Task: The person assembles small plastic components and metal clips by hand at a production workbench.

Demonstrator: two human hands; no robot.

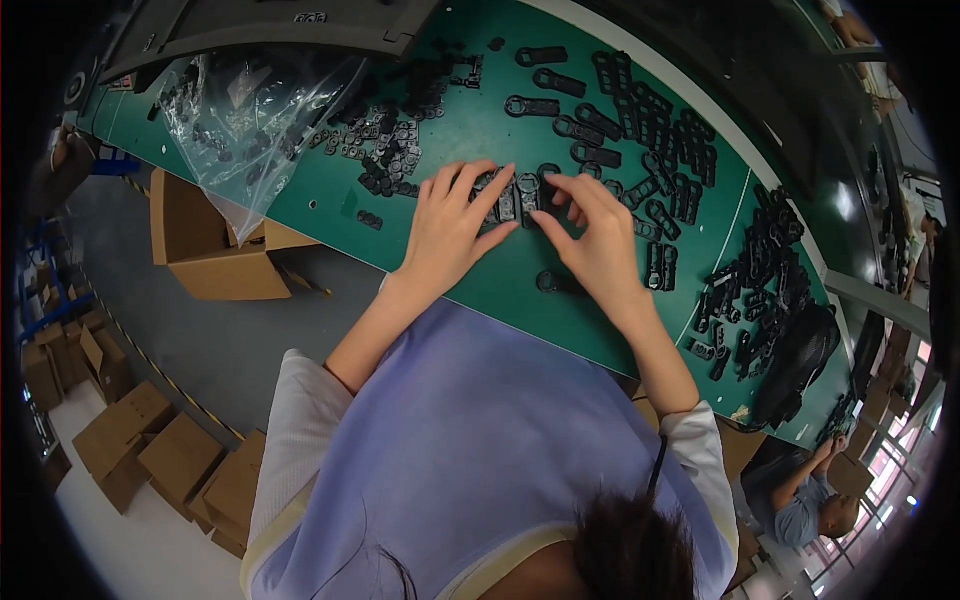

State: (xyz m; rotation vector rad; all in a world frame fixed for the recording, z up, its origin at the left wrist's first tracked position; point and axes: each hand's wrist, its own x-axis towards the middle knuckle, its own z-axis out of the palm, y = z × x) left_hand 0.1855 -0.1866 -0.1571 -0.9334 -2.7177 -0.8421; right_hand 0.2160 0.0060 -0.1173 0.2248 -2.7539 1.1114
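Black plastic parts with a round end lie side by side on the green table under my hands. My left hand (447,228) is spread, its fingers reaching over a few of them and partly hiding them. One black part (529,198) sits between my two hands. On its right side is my right hand (592,228), thumb and index finger apart with their tips at the part's edge and the other fingers curled. Another black part (556,283) lies below my right palm, partly covered by the wrist.
Loose black long parts (556,83) spread across the table's far right, beside stacked rows (690,150). Small parts (385,150) and a clear plastic bag (240,140) lie left. A dark heap (765,270) is right. An open carton (225,270) stands below the edge; another person (805,495) sits far right.
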